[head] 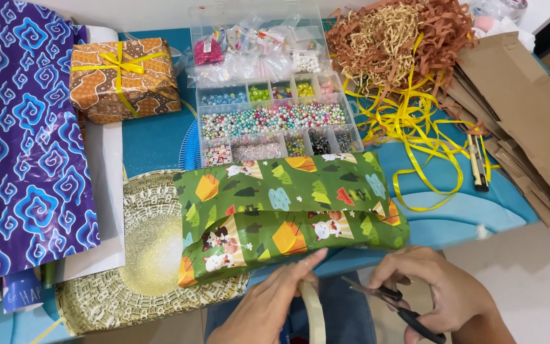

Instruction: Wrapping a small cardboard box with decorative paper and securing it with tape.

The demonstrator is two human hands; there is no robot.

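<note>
A: The person's left hand (274, 304) is pinching a strip pulled off the tape roll (313, 310), thumb and forefinger pressed together on it, just below the green-wrapped box (288, 213) lying near the table's front edge (504, 220).

B: And the right hand (437, 294) is gripping the black-handled scissors (394, 307), fingers curled through the loops, blades slightly parted and pointing toward the tape.

A: The blades are sitting very near the left fingertips. If the person is closing them without looking, a nick seems possible.

B: The strip could also be folding back on itself and sticking, since it is hanging free between the hands.

A: Nothing is pressing the top flap of the wrapped box, so the paper may be springing open.

B: The bead organiser (274, 121) and yellow ribbon (415, 134) are lying well apart, beyond the box, so they are hardly at risk.
</note>
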